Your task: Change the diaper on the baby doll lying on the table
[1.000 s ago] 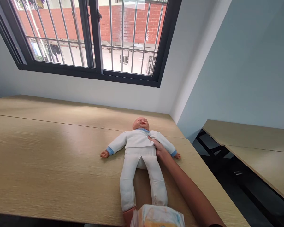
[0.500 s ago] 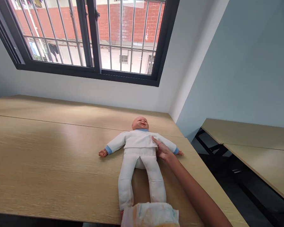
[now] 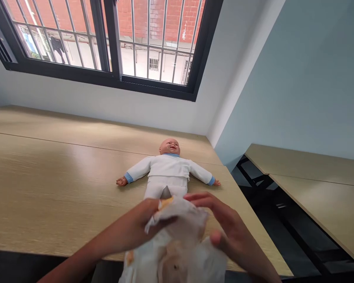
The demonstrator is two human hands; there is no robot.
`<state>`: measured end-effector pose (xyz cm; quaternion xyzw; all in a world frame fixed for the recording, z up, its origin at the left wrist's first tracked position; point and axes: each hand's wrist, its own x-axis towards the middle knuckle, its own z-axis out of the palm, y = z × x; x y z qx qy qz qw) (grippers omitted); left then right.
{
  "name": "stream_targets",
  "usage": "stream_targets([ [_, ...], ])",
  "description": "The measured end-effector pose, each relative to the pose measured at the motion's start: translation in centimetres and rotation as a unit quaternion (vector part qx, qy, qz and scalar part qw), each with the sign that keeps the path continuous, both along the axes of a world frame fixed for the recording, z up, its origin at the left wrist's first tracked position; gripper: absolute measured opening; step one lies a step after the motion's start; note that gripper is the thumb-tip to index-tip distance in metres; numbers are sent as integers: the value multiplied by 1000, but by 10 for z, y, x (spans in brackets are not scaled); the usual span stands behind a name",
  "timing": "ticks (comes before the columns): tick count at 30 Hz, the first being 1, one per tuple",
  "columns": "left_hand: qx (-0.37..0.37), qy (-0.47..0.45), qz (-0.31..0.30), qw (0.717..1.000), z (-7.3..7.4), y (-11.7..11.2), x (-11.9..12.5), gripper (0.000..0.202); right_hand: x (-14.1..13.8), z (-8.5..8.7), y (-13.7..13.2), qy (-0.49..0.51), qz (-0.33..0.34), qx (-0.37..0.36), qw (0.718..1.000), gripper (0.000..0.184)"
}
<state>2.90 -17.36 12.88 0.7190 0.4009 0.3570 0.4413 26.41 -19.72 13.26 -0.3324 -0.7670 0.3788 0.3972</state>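
Note:
A diaper (image 3: 194,259), white with orange patches, is held up at the bottom centre, partly unfolded and blurred. Its middle shows brownish tones that I cannot make out. My left hand (image 3: 149,218) grips the diaper's upper part, its fingers hidden behind the white material. My right hand (image 3: 224,220) is at the diaper's right side, thumb and fingers apart, fingertips at the upper edge. Beyond both hands a baby doll (image 3: 168,167) lies on its back on the table, arms spread, in a white outfit with blue cuffs and collar. The diaper and hands hide its lower legs.
The wooden table (image 3: 61,188) reaches back to the wall under a barred window (image 3: 153,88). A second table (image 3: 318,200) with a dark frame stands at the right, across a gap. The near table edge runs just in front of me.
My right hand has left the doll's side and come back to the diaper. My left hand has come into view, and the diaper has risen and partly unfolded. The view has shifted slightly.

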Motion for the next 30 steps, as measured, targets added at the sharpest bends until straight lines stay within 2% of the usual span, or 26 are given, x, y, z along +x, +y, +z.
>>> stream_targets([
  [1, -30, -7, -1, 1000, 1, 5, -1, 25, 0, -1, -7, -33, -38, 65, 997, 47],
  [3, -112, -48, 41, 992, 0, 20, -2, 29, -5, -12, -14, -62, -125, 144, 980, 66],
  [5, -193, -113, 105, 969, -4, 37, -3, 37, -14, -31, -14, -36, -199, 132, 970, 83],
  [7, -243, -170, 125, 947, -7, 50, -4, 44, -26, -50, -10, 11, -219, 50, 974, 90],
  [9, -248, -206, 117, 939, -6, 59, -5, 48, -35, -62, -4, 44, -190, -56, 979, 81],
  [11, -233, -226, 99, 941, -3, 64, -7, 51, -39, -66, 2, 55, -167, -132, 976, 57],
  [13, -222, -239, 83, 942, 0, 67, -10, 53, -38, -66, 6, 55, -183, -154, 969, 33],
  [15, -218, -249, 83, 940, 0, 69, -15, 52, -32, -66, 8, 59, -221, -139, 964, 22],
  [18, -227, -261, 105, 933, -5, 74, -23, 50, -24, -71, 6, 83, -243, -148, 955, 24],
  [22, -242, -274, 129, 922, -15, 78, -28, 52, -19, -79, -2, 140, -220, -200, 945, 28],
  [26, -249, -297, 138, 912, -23, 78, -28, 48, -23, -83, -11, 189, -236, -193, 933, 27],
  [30, -255, -309, 153, 903, -26, 75, -31, 47, -26, -87, -22, 195, -273, -174, 926, 24],
])
